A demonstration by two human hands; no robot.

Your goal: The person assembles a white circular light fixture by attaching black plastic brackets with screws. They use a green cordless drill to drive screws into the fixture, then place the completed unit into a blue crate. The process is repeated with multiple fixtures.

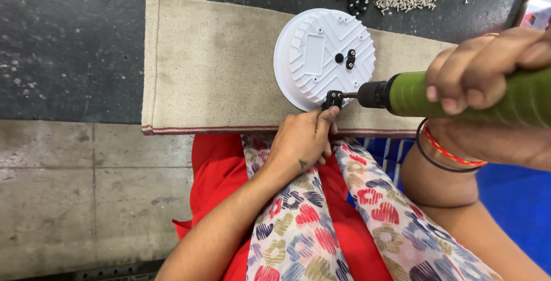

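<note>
Green-bodied electric screwdriver (pixel 459 94) sits clasped in the right hand (pixel 488 71), its bit on a small black bracket (pixel 332 99). Left hand (pixel 301 140) pinches that bracket against the white round housing (pixel 321 57) just above its fingertips.

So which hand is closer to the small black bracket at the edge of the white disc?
Left. The left hand pinches the black bracket with its fingertips; the right hand sits farther right, gripping the green screwdriver.

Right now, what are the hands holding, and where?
The right hand wraps the green electric screwdriver around its body. The left hand pinches a small black clip at the round white housing's rim.
</note>
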